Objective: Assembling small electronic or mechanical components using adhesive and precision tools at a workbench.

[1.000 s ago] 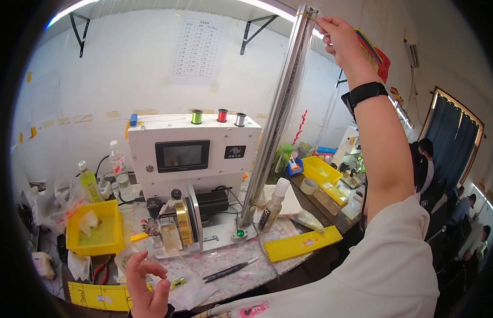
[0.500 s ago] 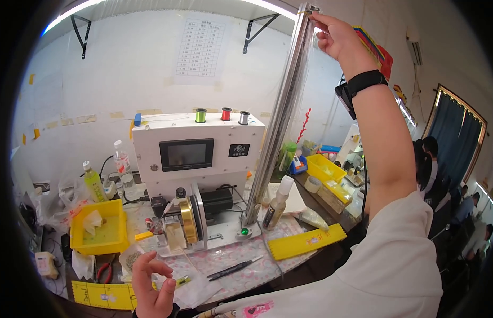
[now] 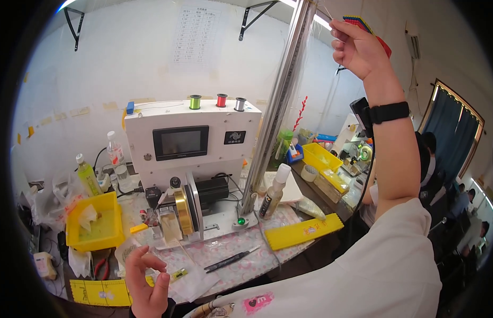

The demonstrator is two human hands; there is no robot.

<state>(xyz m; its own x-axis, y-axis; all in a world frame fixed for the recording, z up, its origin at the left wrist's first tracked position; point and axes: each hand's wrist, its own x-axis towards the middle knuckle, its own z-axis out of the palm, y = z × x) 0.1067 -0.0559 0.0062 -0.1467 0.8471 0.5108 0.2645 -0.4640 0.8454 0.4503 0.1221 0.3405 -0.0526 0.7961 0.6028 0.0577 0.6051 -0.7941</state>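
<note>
My right hand (image 3: 357,49) is raised high at the upper right, beside the top of a tall metal post (image 3: 281,95). Its thumb and forefinger pinch a thin, light, stick-like thing (image 3: 327,11); its exact kind is too small to tell. Fine clear strands hang along the post. My left hand (image 3: 147,283) hovers low over the front of the table, fingers loosely curled and thumb apart, with nothing visible in it. Behind it stands a white machine (image 3: 204,122) with a dark screen (image 3: 181,142) and a gold-rimmed wheel (image 3: 183,213).
Three spools, including a red one (image 3: 221,100), stand on the machine. A yellow bin (image 3: 95,221) is at left. Yellow strips (image 3: 304,231), a white-capped bottle (image 3: 274,191), a black pen-like tool (image 3: 231,260) and red-handled pliers (image 3: 102,268) lie or stand about the table. People are at the far right.
My right hand has moved right and slightly down, away from the post's top, with the thin thing between its fingers. My left hand stays nearly in place. The whole view has shifted slightly.
</note>
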